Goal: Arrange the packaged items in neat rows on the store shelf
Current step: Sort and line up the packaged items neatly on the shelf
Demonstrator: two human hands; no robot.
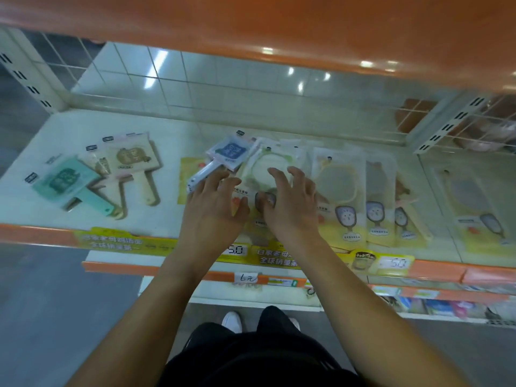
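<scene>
From my remote seat I judged the tidying to be midway: both hands had reached onto the white store shelf (167,129) with its orange front rail, working the muddled middle pile. The left hand (215,208) lay with fingers spread and nearly straight, its fingertips touching the handle of a blue-and-white packaged hand mirror (223,156) that sat tilted across a yellow-backed packet (190,174). The right hand (290,202) rested just beside it, fingers loosely bent over a clear-wrapped round mirror with a pale green rim (265,166); whether it was pressing or starting to pinch that packet I could not tell, and neither hand was plainly clamped on anything. To the right, a row of yellow-card packets holding oval mirrors (360,196) overlapped in rough order along the shelf front. Well apart on the left, a teal square-headed packaged mirror (64,181) lay skewed over a beige square-headed packaged mirror (136,163), handles splayed. The next move, as I read it, called for lifting the blue one off the pile and squaring the round one against its neighbours; the slick wrappers looked likely to slide over one another. Motion blur softened the print on the yellow price labels (237,250) below.
</scene>
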